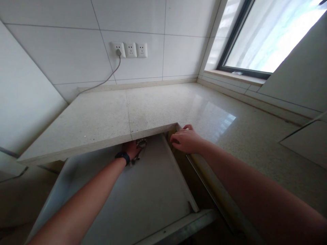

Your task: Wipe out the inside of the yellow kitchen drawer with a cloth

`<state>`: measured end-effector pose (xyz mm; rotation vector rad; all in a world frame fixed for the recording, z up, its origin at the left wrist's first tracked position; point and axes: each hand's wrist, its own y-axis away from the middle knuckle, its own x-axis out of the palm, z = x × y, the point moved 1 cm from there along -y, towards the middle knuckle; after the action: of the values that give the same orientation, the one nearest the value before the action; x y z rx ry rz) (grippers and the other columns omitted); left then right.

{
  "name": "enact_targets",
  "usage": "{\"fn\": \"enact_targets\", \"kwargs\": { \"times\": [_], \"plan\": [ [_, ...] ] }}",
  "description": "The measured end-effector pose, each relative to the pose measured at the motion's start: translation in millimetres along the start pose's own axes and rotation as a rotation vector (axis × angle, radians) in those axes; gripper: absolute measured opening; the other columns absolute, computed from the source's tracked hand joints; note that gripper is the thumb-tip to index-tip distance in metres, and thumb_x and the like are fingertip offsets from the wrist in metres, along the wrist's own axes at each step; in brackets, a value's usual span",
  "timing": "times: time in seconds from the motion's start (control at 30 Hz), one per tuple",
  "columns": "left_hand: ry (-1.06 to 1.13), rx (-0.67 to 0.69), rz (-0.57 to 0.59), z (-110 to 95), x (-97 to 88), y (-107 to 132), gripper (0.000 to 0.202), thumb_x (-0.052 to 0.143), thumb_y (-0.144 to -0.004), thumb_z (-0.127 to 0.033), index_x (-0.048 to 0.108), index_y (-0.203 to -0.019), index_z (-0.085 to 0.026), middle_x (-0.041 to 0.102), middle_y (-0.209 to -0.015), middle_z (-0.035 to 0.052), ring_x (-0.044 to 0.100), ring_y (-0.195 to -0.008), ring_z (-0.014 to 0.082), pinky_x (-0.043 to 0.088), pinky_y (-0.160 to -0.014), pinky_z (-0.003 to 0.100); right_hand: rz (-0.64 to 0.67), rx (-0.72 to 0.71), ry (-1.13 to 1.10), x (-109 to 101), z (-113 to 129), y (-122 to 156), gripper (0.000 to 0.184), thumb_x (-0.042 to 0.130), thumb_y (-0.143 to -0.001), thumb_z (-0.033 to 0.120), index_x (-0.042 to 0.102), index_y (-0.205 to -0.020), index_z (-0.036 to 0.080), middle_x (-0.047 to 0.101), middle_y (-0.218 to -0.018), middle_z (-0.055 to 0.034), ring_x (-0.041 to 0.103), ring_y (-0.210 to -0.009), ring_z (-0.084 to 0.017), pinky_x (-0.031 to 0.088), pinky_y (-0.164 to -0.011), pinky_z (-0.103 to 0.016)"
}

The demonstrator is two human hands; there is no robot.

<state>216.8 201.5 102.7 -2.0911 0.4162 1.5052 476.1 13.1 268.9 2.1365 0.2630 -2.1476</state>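
Note:
My left hand (131,149), with a dark watch (123,157) on its wrist, reaches into the open drawer (150,190) under the countertop's front edge. Its fingers, partly hidden, close on a crumpled greyish rag (141,143) against the drawer's bottom. Dark bits lie on the drawer bottom just below the rag. At the inner corner of the countertop (158,105), above the drawer's right side, is my right hand (186,139). Its fingers are curled, with nothing visible in them; whether they touch the stone edge I cannot tell.
Several wall sockets (131,50) sit on the tiled wall (186,54), one with a grey cable (112,74) plugged in. A dark-framed window (255,37) is at the upper right. The drawer's front panel (184,226) is nearest me, with a dark gap along its right side.

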Motion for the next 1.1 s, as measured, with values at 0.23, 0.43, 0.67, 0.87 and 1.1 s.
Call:
{"fn": "enact_targets", "kwargs": {
  "times": [0.23,0.43,0.67,0.87,1.1],
  "plan": [
    [0.02,-0.087,-0.021,7.1,14.0,-20.6,0.055,0.055,-0.089,-0.05,0.054,-0.137,-0.024,0.051,-0.146,0.0139,0.041,-0.139,0.0357,0.032,-0.113,0.055,-0.004,0.003,-0.007,0.4,-0.5,-0.7,0.023,0.05,-0.088,0.035,0.07,-0.094,0.024,0.072,-0.093,-0.003,0.061,-0.095,-0.024,0.017,-0.095,-0.05],
    [0.061,0.075,-0.021,-42.4,18.3,-19.7,0.068,0.066,-0.083,-0.05,0.048,-0.141,-0.02,0.048,-0.147,0.0142,0.039,-0.139,0.0344,0.031,-0.114,0.049,0.008,0.014,-0.027,-0.1,0.1,-0.8,0.022,0.05,-0.088,0.034,0.07,-0.093,0.024,0.072,-0.096,-0.0029,0.061,-0.097,-0.024,0.016,-0.096,-0.049],
    [0.012,0.282,0.115,-83.7,10.3,24.7,0.059,0.07,-0.077,-0.044,0.054,-0.127,-0.017,0.059,-0.123,0.0122,0.053,-0.113,0.0336,0.044,-0.092,0.047,0.008,0.022,-0.034,-1.3,0.0,0.9,0.023,0.049,-0.089,0.034,0.069,-0.094,0.024,0.072,-0.097,-0.0025,0.062,-0.098,-0.023,0.016,-0.097,-0.047],
    [0.007,0.244,0.149,-46.4,0.3,34.2,0.065,0.07,-0.077,-0.037,0.05,-0.135,-0.015,0.058,-0.126,0.013,0.051,-0.118,0.0307,0.041,-0.099,0.041,0.001,0.014,-0.014,-1.6,0.1,0.8,0.024,0.049,-0.089,0.035,0.07,-0.095,0.025,0.072,-0.097,-0.0019,0.062,-0.097,-0.023,0.016,-0.096,-0.048],
    [-0.054,0.134,0.145,-32.4,-5.6,37.2,0.06,0.067,-0.078,-0.039,0.051,-0.131,-0.015,0.057,-0.127,0.0131,0.05,-0.117,0.0326,0.041,-0.097,0.044,0.002,0.016,0.003,-1.3,-0.6,0.7,0.025,0.049,-0.088,0.036,0.071,-0.096,0.026,0.072,-0.096,-0.0029,0.063,-0.097,-0.024,0.016,-0.096,-0.049]
  ]
}}
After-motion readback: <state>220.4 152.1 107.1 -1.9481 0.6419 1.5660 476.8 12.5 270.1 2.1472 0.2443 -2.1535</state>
